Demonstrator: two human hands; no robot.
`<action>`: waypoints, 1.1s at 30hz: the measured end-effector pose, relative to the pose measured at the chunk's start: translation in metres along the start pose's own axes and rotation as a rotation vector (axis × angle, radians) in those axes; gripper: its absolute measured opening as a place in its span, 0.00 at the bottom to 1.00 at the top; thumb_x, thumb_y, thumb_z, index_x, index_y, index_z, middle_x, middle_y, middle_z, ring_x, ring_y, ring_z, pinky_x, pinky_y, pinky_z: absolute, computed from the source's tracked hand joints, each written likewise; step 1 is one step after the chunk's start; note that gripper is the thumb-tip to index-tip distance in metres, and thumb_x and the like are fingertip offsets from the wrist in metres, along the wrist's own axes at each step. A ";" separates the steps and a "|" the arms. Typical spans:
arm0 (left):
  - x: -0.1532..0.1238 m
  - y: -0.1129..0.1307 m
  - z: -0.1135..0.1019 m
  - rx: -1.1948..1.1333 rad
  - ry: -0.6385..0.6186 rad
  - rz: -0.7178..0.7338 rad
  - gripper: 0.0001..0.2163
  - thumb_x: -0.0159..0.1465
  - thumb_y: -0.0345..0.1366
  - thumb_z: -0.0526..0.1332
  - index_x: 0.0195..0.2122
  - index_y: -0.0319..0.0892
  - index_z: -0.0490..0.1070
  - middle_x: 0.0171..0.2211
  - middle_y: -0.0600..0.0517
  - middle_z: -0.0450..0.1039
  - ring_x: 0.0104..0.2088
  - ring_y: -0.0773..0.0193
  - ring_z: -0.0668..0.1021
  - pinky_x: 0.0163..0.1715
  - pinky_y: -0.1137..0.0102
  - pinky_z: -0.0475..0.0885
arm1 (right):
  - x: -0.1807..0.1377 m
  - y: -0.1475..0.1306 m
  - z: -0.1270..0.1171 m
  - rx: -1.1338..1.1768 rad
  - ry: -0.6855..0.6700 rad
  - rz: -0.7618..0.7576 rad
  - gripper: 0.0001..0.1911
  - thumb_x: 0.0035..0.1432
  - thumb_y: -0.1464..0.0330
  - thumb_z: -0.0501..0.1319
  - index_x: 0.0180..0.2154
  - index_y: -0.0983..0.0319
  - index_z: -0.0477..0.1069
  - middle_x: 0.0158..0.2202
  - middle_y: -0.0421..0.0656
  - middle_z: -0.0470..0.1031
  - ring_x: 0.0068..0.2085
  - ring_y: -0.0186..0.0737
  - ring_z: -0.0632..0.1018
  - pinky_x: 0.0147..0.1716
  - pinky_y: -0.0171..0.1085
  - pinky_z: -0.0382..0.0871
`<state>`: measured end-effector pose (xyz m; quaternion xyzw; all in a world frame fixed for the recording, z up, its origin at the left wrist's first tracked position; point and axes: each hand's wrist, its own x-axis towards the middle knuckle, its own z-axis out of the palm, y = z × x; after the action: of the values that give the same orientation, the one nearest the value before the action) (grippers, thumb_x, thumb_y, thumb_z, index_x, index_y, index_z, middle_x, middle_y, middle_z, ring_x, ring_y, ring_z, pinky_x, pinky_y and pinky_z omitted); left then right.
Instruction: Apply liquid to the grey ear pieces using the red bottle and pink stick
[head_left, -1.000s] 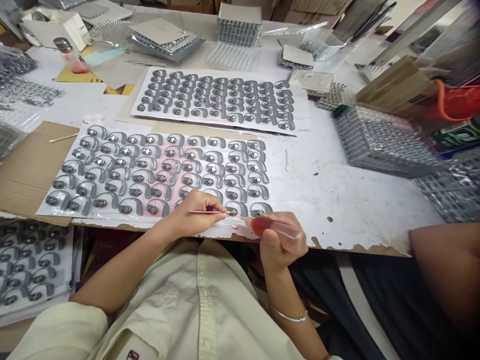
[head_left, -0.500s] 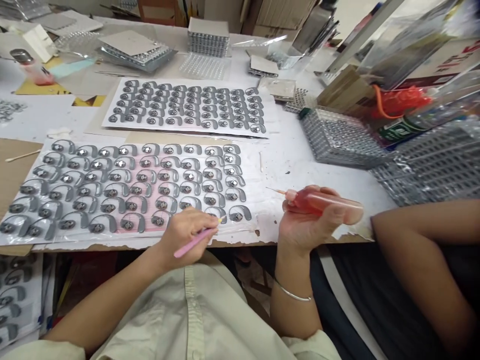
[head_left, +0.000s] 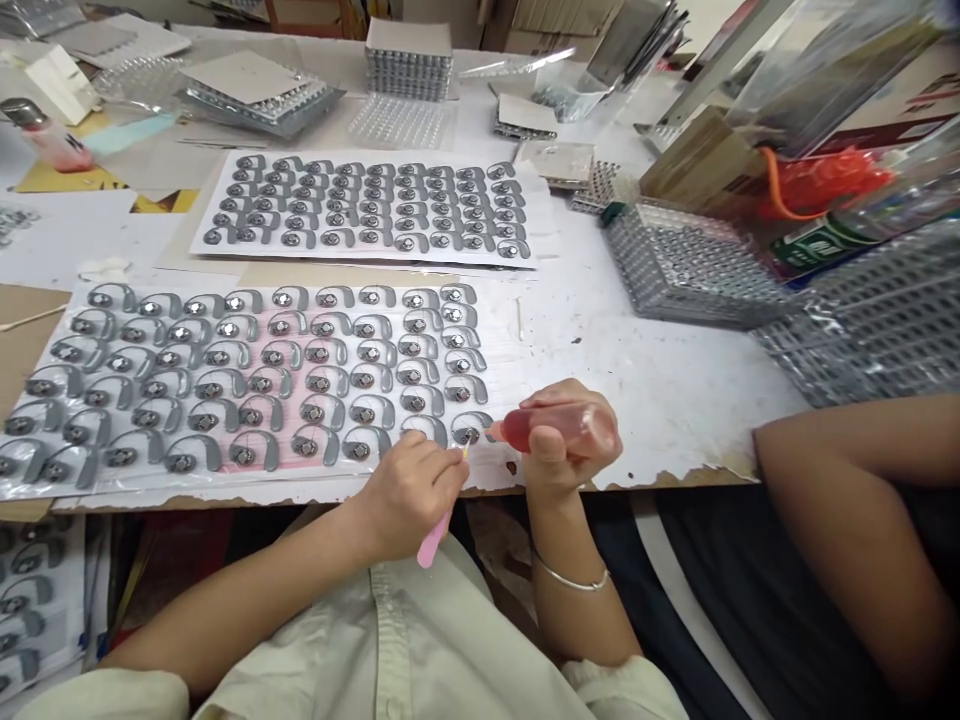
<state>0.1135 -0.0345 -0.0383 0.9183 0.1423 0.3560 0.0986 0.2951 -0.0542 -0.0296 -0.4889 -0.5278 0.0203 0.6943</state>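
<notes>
My left hand [head_left: 411,492] is closed on a thin pink stick [head_left: 435,535], its tip close to a grey hook-shaped piece [head_left: 469,431] in the nearest row. My right hand [head_left: 564,448] grips a small pink bottle [head_left: 555,428] with its nozzle pointing left at that same piece. Both hands rest at the table's front edge, over the lower right corner of the near white sheet [head_left: 247,375], which carries several rows of grey hook-shaped pieces with shiny stones.
A second sheet of grey pieces [head_left: 367,207] lies further back. Stacks of clear bubble trays [head_left: 686,268] stand at the right. Another pink bottle [head_left: 45,135] is far left. A person's bare arm [head_left: 862,470] rests at the right edge.
My right hand brought the bottle down and left, back to the sheet's corner piece. My left hand's stick swung from flat to upright, tip near the same piece.
</notes>
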 end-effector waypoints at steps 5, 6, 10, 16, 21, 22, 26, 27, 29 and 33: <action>0.010 0.010 -0.004 0.166 -0.025 0.093 0.09 0.64 0.22 0.52 0.28 0.36 0.68 0.25 0.45 0.73 0.24 0.62 0.71 0.23 0.67 0.61 | 0.000 0.000 -0.001 -0.063 -0.077 -0.053 0.12 0.53 0.60 0.65 0.33 0.62 0.70 0.25 0.40 0.70 0.24 0.36 0.71 0.21 0.37 0.65; 0.011 0.011 -0.004 0.185 -0.026 0.098 0.09 0.64 0.22 0.52 0.28 0.35 0.67 0.24 0.45 0.73 0.23 0.62 0.70 0.23 0.67 0.61 | 0.000 0.000 0.000 -0.072 -0.095 -0.068 0.12 0.52 0.61 0.65 0.33 0.62 0.70 0.25 0.40 0.70 0.24 0.36 0.71 0.21 0.37 0.65; 0.010 0.015 -0.001 0.244 -0.038 0.103 0.10 0.64 0.21 0.52 0.27 0.37 0.66 0.24 0.46 0.72 0.22 0.62 0.69 0.23 0.66 0.59 | 0.000 0.002 0.000 -0.093 -0.152 -0.120 0.11 0.52 0.62 0.66 0.33 0.62 0.69 0.25 0.40 0.70 0.24 0.37 0.71 0.20 0.38 0.66; 0.011 0.016 -0.002 0.255 -0.052 0.085 0.11 0.63 0.21 0.52 0.26 0.38 0.65 0.22 0.48 0.70 0.21 0.63 0.69 0.23 0.67 0.59 | 0.000 0.003 0.001 -0.102 -0.158 -0.129 0.11 0.53 0.61 0.65 0.33 0.62 0.69 0.24 0.40 0.71 0.24 0.38 0.71 0.20 0.38 0.66; 0.012 0.016 -0.003 0.246 -0.042 0.067 0.11 0.62 0.20 0.53 0.25 0.38 0.65 0.22 0.48 0.70 0.21 0.63 0.68 0.23 0.67 0.60 | 0.000 0.002 0.003 -0.080 -0.176 -0.147 0.11 0.53 0.62 0.66 0.34 0.61 0.69 0.24 0.40 0.71 0.24 0.38 0.71 0.22 0.38 0.66; 0.012 0.016 -0.003 0.239 -0.041 0.066 0.11 0.61 0.20 0.53 0.24 0.38 0.65 0.22 0.47 0.70 0.21 0.62 0.68 0.23 0.67 0.60 | 0.000 0.002 0.003 -0.078 -0.183 -0.152 0.11 0.53 0.63 0.66 0.34 0.62 0.69 0.24 0.40 0.71 0.25 0.37 0.71 0.22 0.38 0.66; 0.012 0.015 -0.003 0.211 -0.048 0.067 0.10 0.61 0.20 0.53 0.24 0.38 0.65 0.22 0.47 0.69 0.21 0.62 0.67 0.23 0.66 0.60 | 0.000 0.003 0.004 -0.076 -0.187 -0.184 0.11 0.53 0.65 0.66 0.36 0.62 0.69 0.24 0.40 0.71 0.25 0.37 0.71 0.22 0.38 0.65; 0.012 0.015 -0.003 0.209 -0.050 0.067 0.11 0.60 0.20 0.53 0.24 0.38 0.65 0.22 0.47 0.69 0.21 0.62 0.67 0.23 0.66 0.60 | 0.000 0.003 0.004 -0.082 -0.185 -0.194 0.11 0.53 0.65 0.66 0.36 0.62 0.69 0.25 0.40 0.71 0.25 0.37 0.71 0.22 0.38 0.65; 0.012 0.014 -0.003 0.205 -0.053 0.068 0.10 0.60 0.20 0.53 0.24 0.38 0.65 0.21 0.47 0.69 0.22 0.62 0.68 0.23 0.67 0.60 | 0.000 0.004 0.004 -0.100 -0.180 -0.210 0.11 0.53 0.65 0.66 0.36 0.62 0.69 0.25 0.39 0.71 0.25 0.37 0.70 0.21 0.38 0.65; 0.010 0.013 -0.002 0.183 -0.053 0.065 0.11 0.59 0.19 0.53 0.23 0.39 0.64 0.21 0.48 0.67 0.22 0.62 0.67 0.24 0.67 0.60 | 0.000 0.005 0.004 -0.125 -0.173 -0.229 0.10 0.54 0.65 0.66 0.35 0.62 0.69 0.25 0.39 0.71 0.25 0.36 0.70 0.22 0.37 0.65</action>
<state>0.1217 -0.0431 -0.0275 0.9367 0.1415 0.3201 0.0065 0.2942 -0.0493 -0.0332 -0.4642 -0.6381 -0.0499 0.6122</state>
